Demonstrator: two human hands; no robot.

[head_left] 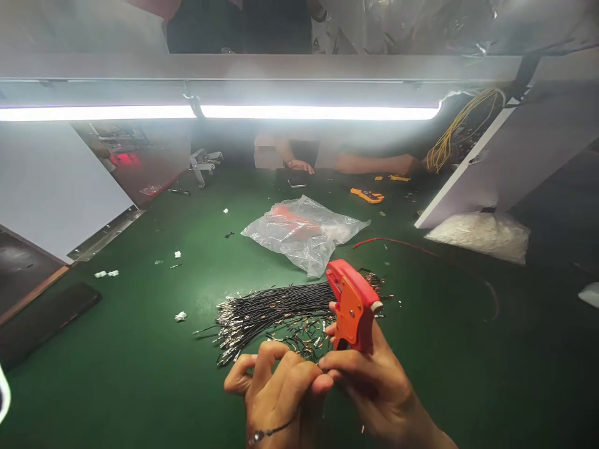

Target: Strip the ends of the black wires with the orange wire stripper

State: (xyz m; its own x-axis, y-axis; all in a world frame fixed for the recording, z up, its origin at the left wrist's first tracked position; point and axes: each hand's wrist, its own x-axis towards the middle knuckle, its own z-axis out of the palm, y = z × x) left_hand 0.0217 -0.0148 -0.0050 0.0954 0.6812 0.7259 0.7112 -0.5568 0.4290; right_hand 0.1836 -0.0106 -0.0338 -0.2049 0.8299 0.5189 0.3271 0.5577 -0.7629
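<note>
My right hand [381, 380] is wrapped round a red and orange wire stripper [353, 305], its head pointing up. Close against it, my left hand [281, 380] is closed with thumb and fingertips pinched together. Whatever lies in that pinch is hidden by the fingers. Just beyond both hands lies a thick bundle of black wires [276, 305] with metal terminals at the left ends. Short cut wire pieces [299, 337] are scattered between the bundle and my hands.
A clear plastic bag [304, 234] with something red inside lies mid-table. White connectors [180, 316] dot the left side near a dark flat object [51, 318]. Another yellow-orange tool [367, 196] and a co-worker's hand [299, 165] are at the back. A full bag [482, 236] sits right.
</note>
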